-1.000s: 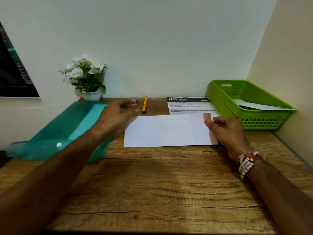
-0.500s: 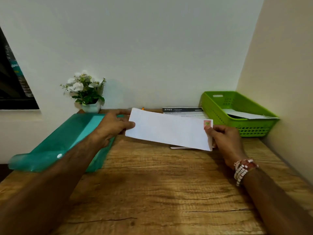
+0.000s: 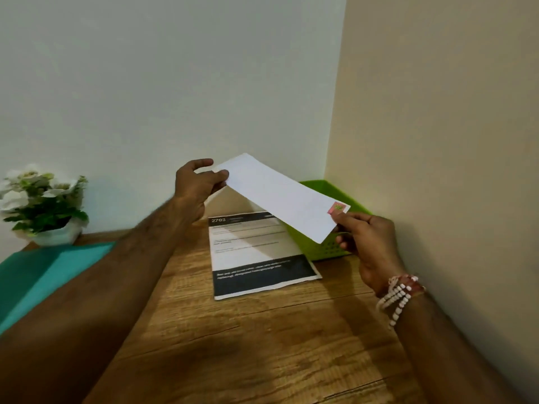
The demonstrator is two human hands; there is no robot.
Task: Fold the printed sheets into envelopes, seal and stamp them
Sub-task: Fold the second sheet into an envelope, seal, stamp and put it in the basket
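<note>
Lifted higher than half a second ago, envelope (image 3: 277, 196) is held clear of desk (image 3: 262, 345), tilted down to the right, over sheet (image 3: 256, 252) and before basket (image 3: 309, 247); left end is pinched by left hand (image 3: 195, 191); right end, just under stamp (image 3: 338, 207), is pinched by right hand (image 3: 370, 243).

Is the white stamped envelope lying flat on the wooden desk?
No, the left hand and right hand hold the white paper envelope up above the printed sheet.
</note>
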